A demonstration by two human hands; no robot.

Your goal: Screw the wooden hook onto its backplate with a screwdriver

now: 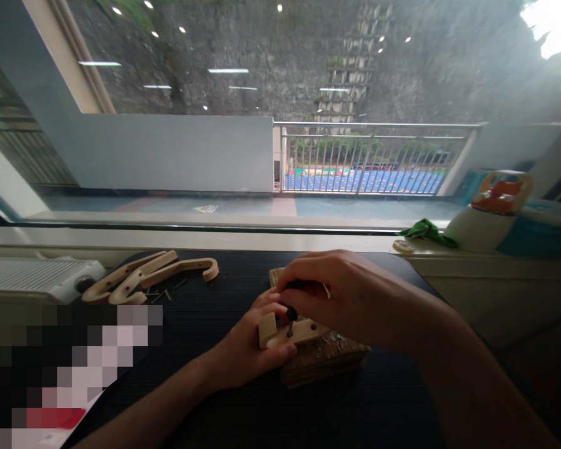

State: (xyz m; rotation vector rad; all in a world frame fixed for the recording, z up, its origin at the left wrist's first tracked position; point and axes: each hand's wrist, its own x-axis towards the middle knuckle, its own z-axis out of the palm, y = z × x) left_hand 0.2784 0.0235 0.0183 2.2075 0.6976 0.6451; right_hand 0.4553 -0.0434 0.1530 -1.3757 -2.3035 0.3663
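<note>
A pale wooden hook (303,329) with a dark screw hole lies on a rough brown wooden block (325,363) on the dark table. My left hand (250,340) grips the hook's curved end between thumb and fingers, steadying it on the block. Above it, my right hand (325,284) is closed around a dark screwdriver (291,313), its handle mostly hidden by the fingers. The tool points down at a screw (290,332) in the hook near my left thumb. How deep the screw sits is hard to see.
More wooden hooks (156,274) lie at the table's far left, with several loose screws (161,294) beside them. A white radiator (35,279) is to the left. On the sill stand a white jug (484,221), a green cloth (427,232) and a small yellowish roll (403,246).
</note>
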